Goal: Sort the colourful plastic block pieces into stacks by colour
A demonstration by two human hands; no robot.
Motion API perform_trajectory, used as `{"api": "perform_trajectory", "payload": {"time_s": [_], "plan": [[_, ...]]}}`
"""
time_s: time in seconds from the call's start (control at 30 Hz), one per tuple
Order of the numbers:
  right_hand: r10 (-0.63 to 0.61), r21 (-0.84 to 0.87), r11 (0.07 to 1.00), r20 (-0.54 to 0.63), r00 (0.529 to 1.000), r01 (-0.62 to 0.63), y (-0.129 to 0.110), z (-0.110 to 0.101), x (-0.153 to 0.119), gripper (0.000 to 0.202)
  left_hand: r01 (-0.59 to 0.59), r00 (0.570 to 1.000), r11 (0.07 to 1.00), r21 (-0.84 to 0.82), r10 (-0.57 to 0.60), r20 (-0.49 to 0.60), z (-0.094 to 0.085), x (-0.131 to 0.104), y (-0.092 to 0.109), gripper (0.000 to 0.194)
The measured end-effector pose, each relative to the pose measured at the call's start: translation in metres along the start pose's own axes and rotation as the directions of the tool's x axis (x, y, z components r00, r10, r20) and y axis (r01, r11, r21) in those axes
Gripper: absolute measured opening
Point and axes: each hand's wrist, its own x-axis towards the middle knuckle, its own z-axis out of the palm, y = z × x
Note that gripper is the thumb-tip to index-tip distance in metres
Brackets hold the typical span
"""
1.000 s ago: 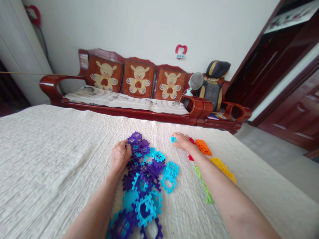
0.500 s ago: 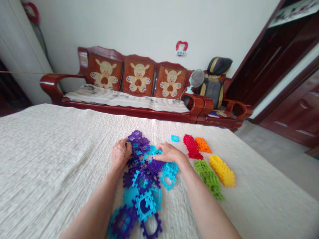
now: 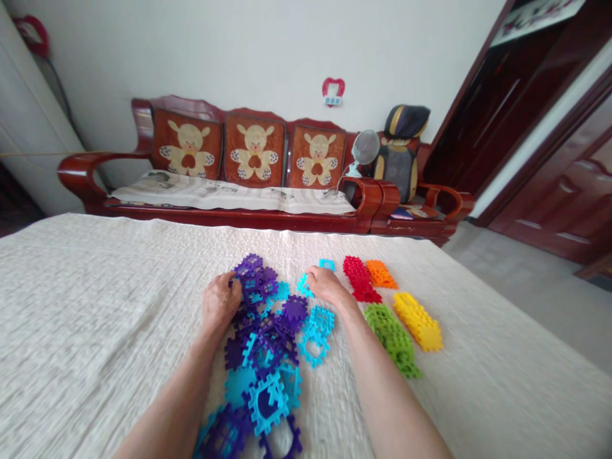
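Note:
Purple notched plastic pieces [image 3: 294, 308] and light blue ones [image 3: 240, 384] lie mixed in a long heap on the cream cloth. My left hand [image 3: 222, 298] rests at the heap's upper left edge, fingers bent against the purple pieces; what it grips, if anything, is hidden. Closed on a light blue piece [image 3: 305, 285], my right hand [image 3: 325, 284] is right of the heap's top. Just beyond it lies a single light blue piece [image 3: 327, 264]. More light blue pieces [image 3: 316, 335] form a small group below my right hand.
Red [image 3: 361, 279], orange [image 3: 381, 274], green [image 3: 392, 340] and yellow pieces [image 3: 419, 321] lie in separate groups on the right of the cloth-covered table [image 3: 119, 306]. Behind the table stand a wooden sofa [image 3: 287, 221] with cushions and a small fan [image 3: 366, 148].
My right hand has moved away from the heap towards the single light blue piece, taking a light blue piece with it. My left hand stays at the heap's edge. The view has shifted slightly.

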Motion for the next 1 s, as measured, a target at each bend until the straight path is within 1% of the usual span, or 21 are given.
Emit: {"api": "perform_trajectory", "payload": {"time_s": [0.1, 0.2, 0.3, 0.57, 0.67, 0.73, 0.8, 0.9, 1.0], "plan": [[0.040, 0.024, 0.999, -0.009, 0.999, -0.040, 0.008, 0.006, 0.003, 0.038, 0.008, 1.000, 1.000, 0.007, -0.008, -0.010, 0.001, 0.000, 0.000, 0.038], [0.009, 0.041, 0.999, 0.029, 1.000, -0.010, 0.012, 0.011, 0.003, 0.047, 0.014, 1.000, 1.000, 0.010, -0.014, -0.008, 0.001, 0.000, 0.000, 0.038], [-0.020, -0.004, 1.000, 0.036, 0.999, 0.020, 0.011, 0.014, 0.002, 0.049, 0.017, 1.000, 1.000, 0.001, -0.017, -0.002, 0.001, 0.000, 0.001, 0.039], [-0.028, -0.127, 0.991, 0.030, 0.999, 0.031, 0.003, 0.019, -0.001, 0.044, 0.003, 1.000, 1.000, 0.008, -0.003, -0.012, 0.002, 0.000, -0.001, 0.039], [-0.015, -0.149, 0.989, 0.019, 1.000, 0.018, 0.005, 0.013, 0.006, 0.044, 0.005, 1.000, 1.000, 0.010, -0.005, -0.005, 0.002, -0.001, -0.001, 0.039], [-0.007, -0.167, 0.986, 0.006, 1.000, 0.008, 0.012, 0.003, 0.018, 0.044, 0.009, 1.000, 1.000, 0.010, -0.009, -0.001, 0.002, 0.000, -0.001, 0.039], [0.004, -0.192, 0.981, -0.004, 1.000, -0.005, 0.024, -0.009, 0.033, 0.043, 0.011, 1.000, 1.000, 0.010, -0.011, -0.001, 0.002, 0.000, -0.001, 0.040], [0.018, -0.228, 0.974, 0.009, 1.000, -0.016, 0.048, -0.024, 0.053, 0.040, 0.011, 1.000, 1.000, 0.008, -0.011, 0.003, 0.002, 0.000, 0.000, 0.040], [0.024, -0.260, 0.966, 0.042, 0.999, -0.013, 0.067, -0.029, 0.062, 0.039, 0.010, 1.000, 1.000, 0.011, -0.010, 0.005, 0.001, 0.000, 0.001, 0.040]]}}
